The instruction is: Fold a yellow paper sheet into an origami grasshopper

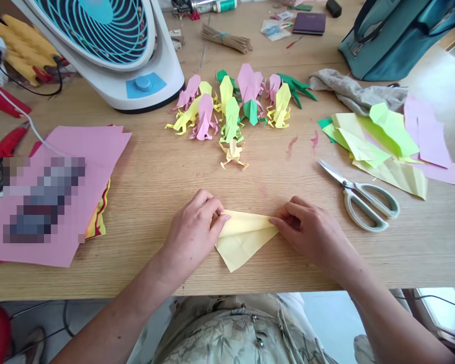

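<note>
A pale yellow sheet of paper (242, 245) lies near the table's front edge, its far side folded over into a strip. My left hand (195, 235) pinches the left end of that fold between thumb and fingers. At the opposite end, my right hand (305, 227) grips the right corner the same way. One corner of the paper points toward me. Just beyond the sheet sits a small cream origami frog (233, 153). Behind it stand several folded paper figures in pink, yellow and green, such as a light green one (232, 119).
Scissors (364, 194) lie at right, blades pointing left. Paper scraps (387, 144) and a grey cloth (356, 91) are behind them. A fan (136, 60) stands at back left, pink paper (94, 151) at left. A teal bag (387, 45) occupies the back right.
</note>
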Demonstrator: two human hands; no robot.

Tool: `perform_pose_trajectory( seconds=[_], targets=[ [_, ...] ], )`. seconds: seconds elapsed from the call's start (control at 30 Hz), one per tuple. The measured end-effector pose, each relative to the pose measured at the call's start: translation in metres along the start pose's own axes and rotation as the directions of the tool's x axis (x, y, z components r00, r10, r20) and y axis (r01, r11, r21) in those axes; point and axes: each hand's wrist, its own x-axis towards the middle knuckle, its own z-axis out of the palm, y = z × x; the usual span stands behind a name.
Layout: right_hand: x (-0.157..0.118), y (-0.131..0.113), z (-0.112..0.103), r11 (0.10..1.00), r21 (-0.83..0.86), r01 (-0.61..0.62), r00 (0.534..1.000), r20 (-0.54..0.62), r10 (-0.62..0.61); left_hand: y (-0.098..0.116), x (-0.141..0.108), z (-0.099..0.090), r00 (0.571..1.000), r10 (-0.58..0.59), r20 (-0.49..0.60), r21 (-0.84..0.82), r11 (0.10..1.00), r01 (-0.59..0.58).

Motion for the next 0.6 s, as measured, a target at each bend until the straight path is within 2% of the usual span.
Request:
perform_pose_trajectory(
  seconds=[0.6],
  targets=[
    [0.0025, -0.0010, 0.0032, 0.998, -0.058, -0.023, 0.997, -0.081, 0.018, 0.0007, 0.0042, -0.0017, 0.997, -0.059, 0.045, 0.027, 0.998, 0.057]
  ],
)
